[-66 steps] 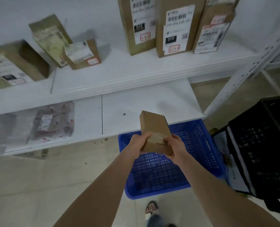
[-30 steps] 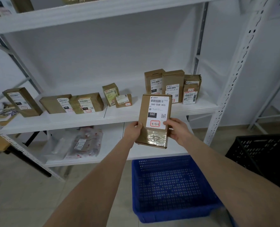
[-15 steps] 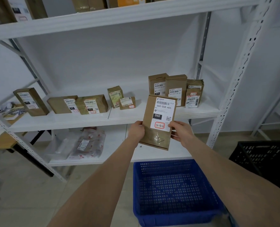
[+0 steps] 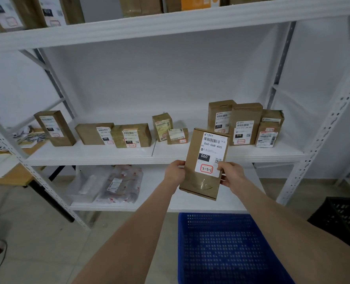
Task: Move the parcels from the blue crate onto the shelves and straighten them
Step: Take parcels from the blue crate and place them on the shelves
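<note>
Left hand (image 4: 175, 171) and right hand (image 4: 230, 174) gripping tilted box (image 4: 198, 181) by its sides, above blue crate (image 4: 227, 249), before shelf (image 4: 129, 155), label (image 4: 211, 152) reading "060-06B-A05", "060", handwritten "3-3-6"

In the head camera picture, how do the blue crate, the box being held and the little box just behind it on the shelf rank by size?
1. blue crate, largest even though cut off by the frame.
2. held parcel; nearness to the camera inflates it.
3. small parcel on the shelf, clearly smallest.
</note>
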